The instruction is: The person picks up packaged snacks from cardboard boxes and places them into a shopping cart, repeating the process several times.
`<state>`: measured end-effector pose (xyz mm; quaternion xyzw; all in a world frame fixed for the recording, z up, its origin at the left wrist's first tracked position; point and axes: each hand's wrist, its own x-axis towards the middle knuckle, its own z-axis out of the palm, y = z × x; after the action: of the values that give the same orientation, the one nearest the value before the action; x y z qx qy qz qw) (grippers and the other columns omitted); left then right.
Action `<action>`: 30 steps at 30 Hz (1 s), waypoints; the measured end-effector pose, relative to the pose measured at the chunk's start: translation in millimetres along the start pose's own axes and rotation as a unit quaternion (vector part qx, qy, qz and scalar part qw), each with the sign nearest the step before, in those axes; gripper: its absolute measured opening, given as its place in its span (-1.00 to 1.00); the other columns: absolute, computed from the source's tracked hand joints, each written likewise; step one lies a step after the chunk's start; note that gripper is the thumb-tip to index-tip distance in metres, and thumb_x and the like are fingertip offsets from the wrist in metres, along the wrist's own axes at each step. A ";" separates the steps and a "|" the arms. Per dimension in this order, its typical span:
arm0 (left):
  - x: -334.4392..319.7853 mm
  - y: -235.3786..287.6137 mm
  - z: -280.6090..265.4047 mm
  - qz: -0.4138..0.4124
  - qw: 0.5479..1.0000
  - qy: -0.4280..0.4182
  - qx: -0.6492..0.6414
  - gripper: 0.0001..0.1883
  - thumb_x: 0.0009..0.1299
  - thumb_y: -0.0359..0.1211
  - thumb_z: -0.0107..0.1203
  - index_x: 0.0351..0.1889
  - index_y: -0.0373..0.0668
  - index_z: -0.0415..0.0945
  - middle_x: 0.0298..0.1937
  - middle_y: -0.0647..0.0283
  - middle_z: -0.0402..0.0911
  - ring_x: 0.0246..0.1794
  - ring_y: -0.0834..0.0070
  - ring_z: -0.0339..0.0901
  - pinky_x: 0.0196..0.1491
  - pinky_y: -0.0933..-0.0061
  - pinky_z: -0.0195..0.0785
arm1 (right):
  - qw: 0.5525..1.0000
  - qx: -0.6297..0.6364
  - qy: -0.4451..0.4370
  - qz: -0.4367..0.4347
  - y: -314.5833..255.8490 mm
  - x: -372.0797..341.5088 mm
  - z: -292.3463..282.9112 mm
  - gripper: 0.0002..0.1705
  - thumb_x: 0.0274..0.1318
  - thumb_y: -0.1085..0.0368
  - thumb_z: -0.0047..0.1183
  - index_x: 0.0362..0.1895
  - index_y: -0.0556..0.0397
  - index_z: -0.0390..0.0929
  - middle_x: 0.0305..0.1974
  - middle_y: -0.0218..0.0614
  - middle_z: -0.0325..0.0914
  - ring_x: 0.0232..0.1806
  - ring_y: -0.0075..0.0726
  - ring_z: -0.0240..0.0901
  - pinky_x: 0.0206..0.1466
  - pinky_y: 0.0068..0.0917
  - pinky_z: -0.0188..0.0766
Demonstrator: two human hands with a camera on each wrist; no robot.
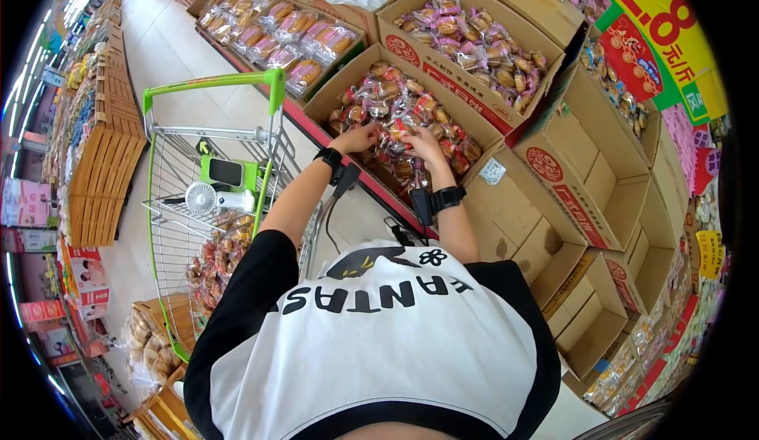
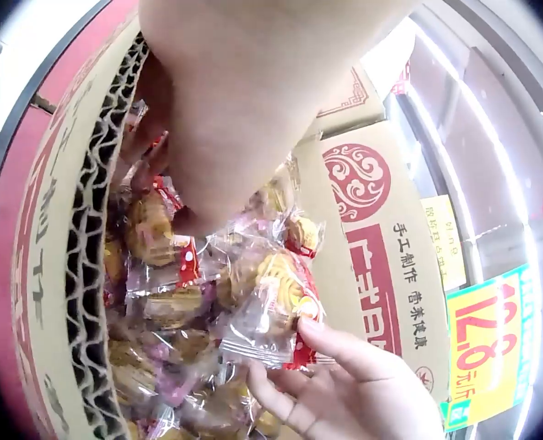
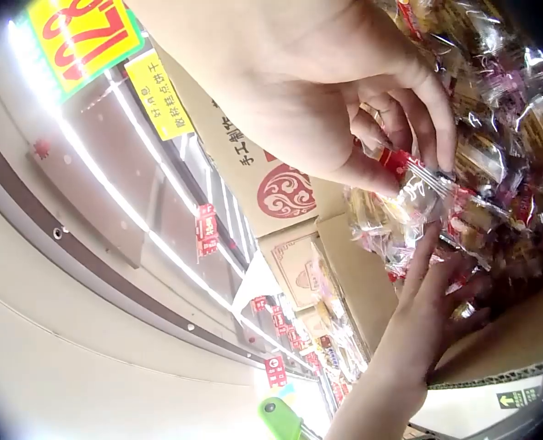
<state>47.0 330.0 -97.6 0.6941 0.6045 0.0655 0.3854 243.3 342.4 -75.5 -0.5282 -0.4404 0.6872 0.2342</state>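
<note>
A cardboard box [image 1: 317, 114] holds a heap of small mooncakes [image 1: 385, 92] in clear wrappers with red and purple print. Over the heap, my right hand [image 1: 428, 148] pinches one wrapped mooncake [image 2: 282, 291] by the wrapper edge, between thumb and fingers. My left hand [image 1: 357, 137] reaches in from the box's near left side. In the right wrist view, the left hand [image 3: 427, 307] has its fingers spread among the packets, one fingertip right at the pinched wrapper. From the left wrist, the left fingers are mostly hidden behind the hand and packets.
At my left stands a green-handled shopping cart [image 1: 207, 83] with a phone [image 1: 227, 173], a white fan [image 1: 201, 198] and bagged goods. More boxes of wrapped pastries [image 1: 482, 41] lie behind. Bare-bottomed cartons [image 1: 506, 211] are at right, below a yellow-green price sign [image 1: 650, 25].
</note>
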 end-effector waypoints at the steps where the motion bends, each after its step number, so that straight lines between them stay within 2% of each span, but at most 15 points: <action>1: -3.4 6.5 -2.0 -0.030 0.998 -0.040 0.043 -0.50 0.22 -0.27 -0.13 0.12 -0.15 0.08 -0.16 0.08 0.44 -0.19 0.29 0.39 -0.12 0.39 0.21 | 1.000 0.001 0.021 -0.015 1.2 0.3 0.4 -0.65 -0.10 0.30 -0.01 -0.17 0.19 0.34 -0.28 -0.26 0.39 -0.26 -0.38 0.36 -0.30 -0.49 0.39; 5: 7.6 -6.4 5.5 -0.047 0.995 -0.086 0.021 -0.41 0.21 -0.23 -0.11 0.19 -0.10 -0.04 -0.13 0.09 0.43 -0.14 0.31 0.37 -0.08 0.38 0.18 | 0.998 0.005 0.056 -0.015 3.5 2.2 -3.2 -0.61 -0.11 0.30 0.00 -0.14 0.21 0.31 -0.26 -0.25 0.38 -0.23 -0.38 0.35 -0.25 -0.49 0.38; 7: 12.7 -13.7 9.5 -0.057 0.991 -0.119 -0.016 -0.36 0.21 -0.24 -0.11 0.22 -0.05 -0.13 -0.10 0.11 0.42 -0.10 0.33 0.35 -0.07 0.41 0.17 | 0.999 0.034 -0.002 0.011 -0.2 -0.6 -7.1 -0.40 -0.15 0.29 0.05 0.03 0.20 0.16 -0.04 -0.19 0.22 -0.08 -0.34 0.24 -0.15 -0.44 0.32; 10: 19.4 -23.8 11.7 -0.027 0.987 -0.140 -0.070 -0.38 0.21 -0.25 -0.10 0.23 -0.04 -0.09 -0.06 0.15 0.40 -0.07 0.37 0.33 -0.05 0.46 0.15 | 0.999 0.014 -0.010 0.026 -2.5 -2.1 -7.2 -0.43 -0.14 0.25 0.05 0.01 0.17 0.20 -0.08 -0.24 0.28 -0.13 -0.40 0.27 -0.19 -0.52 0.29; 13: 17.9 -16.5 8.3 -0.053 0.988 -0.142 -0.030 -0.41 0.20 -0.27 -0.10 0.21 -0.04 -0.02 -0.04 0.18 0.38 -0.07 0.39 0.31 -0.04 0.50 0.14 | 0.999 -0.012 -0.022 0.023 4.6 6.6 -9.8 -0.46 -0.12 0.20 0.04 -0.01 0.14 0.25 -0.16 -0.30 0.35 -0.17 -0.45 0.28 -0.25 -0.58 0.26; 17: 16.2 -17.4 8.8 -0.032 0.986 -0.152 -0.063 -0.47 0.21 -0.26 -0.11 0.17 -0.03 0.07 -0.04 0.19 0.37 -0.06 0.39 0.30 -0.03 0.49 0.14 | 0.999 -0.031 -0.027 0.003 19.6 22.0 -14.9 -0.47 -0.10 0.17 0.03 -0.02 0.14 0.27 -0.25 -0.36 0.39 -0.23 -0.48 0.29 -0.31 -0.60 0.24; 20: 18.0 -20.4 11.4 -0.002 0.989 -0.125 -0.074 -0.50 0.18 -0.20 -0.10 0.11 -0.06 0.17 -0.08 0.17 0.42 -0.08 0.36 0.35 -0.02 0.48 0.16 | 1.000 -0.012 -0.009 -0.007 23.6 26.5 -15.8 -0.46 -0.10 0.15 0.03 -0.02 0.14 0.25 -0.26 -0.38 0.37 -0.27 -0.48 0.28 -0.25 -0.57 0.26; 22: 11.2 -10.7 7.0 0.008 0.992 -0.099 -0.082 -0.59 0.22 -0.23 -0.10 0.06 -0.02 0.26 -0.04 0.16 0.36 -0.02 0.36 0.29 -0.02 0.47 0.13 | 0.998 0.032 0.052 0.011 15.2 13.3 -11.1 -0.49 -0.10 0.17 0.04 -0.06 0.15 0.27 -0.28 -0.38 0.35 -0.30 -0.47 0.29 -0.18 -0.50 0.31; 23: 8.5 -5.9 4.2 -0.005 0.991 -0.104 -0.087 -0.60 0.22 -0.21 -0.09 0.04 -0.04 0.29 -0.03 0.16 0.36 -0.02 0.37 0.29 -0.01 0.47 0.13 | 0.998 0.032 0.052 0.010 12.0 9.8 -10.7 -0.49 -0.10 0.17 0.04 -0.06 0.15 0.27 -0.28 -0.38 0.35 -0.30 -0.47 0.29 -0.18 -0.50 0.31; 27: 10.1 -7.0 6.7 0.015 0.992 -0.097 -0.078 -0.62 0.22 -0.23 -0.10 0.03 -0.04 0.30 -0.08 0.16 0.39 -0.05 0.39 0.32 -0.03 0.47 0.15 | 0.993 0.102 0.054 0.000 12.7 9.7 -11.6 -0.57 -0.09 0.22 0.03 -0.13 0.18 0.29 -0.28 -0.34 0.34 -0.28 -0.45 0.32 -0.18 -0.43 0.38; 29: 8.7 -7.5 6.5 0.038 0.996 -0.037 -0.077 -0.62 0.23 -0.28 -0.09 0.04 -0.04 0.28 -0.14 0.20 0.43 -0.13 0.45 0.35 -0.08 0.52 0.19 | 0.990 0.129 0.054 -0.020 14.6 14.5 -13.4 -0.60 -0.08 0.25 0.02 -0.15 0.19 0.29 -0.28 -0.33 0.34 -0.28 -0.44 0.33 -0.20 -0.43 0.41; 30: 5.4 -2.8 1.3 0.038 0.996 -0.036 -0.077 -0.62 0.23 -0.28 -0.09 0.04 -0.04 0.28 -0.14 0.20 0.43 -0.13 0.45 0.35 -0.08 0.52 0.19 | 0.988 0.138 0.061 -0.040 12.2 13.2 -13.3 -0.62 -0.06 0.26 0.00 -0.15 0.19 0.29 -0.28 -0.32 0.34 -0.28 -0.44 0.33 -0.22 -0.44 0.42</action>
<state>47.0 334.2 -102.2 0.6869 0.5567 0.1016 0.4559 253.0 351.5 -93.5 -0.5134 -0.3467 0.6982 0.3587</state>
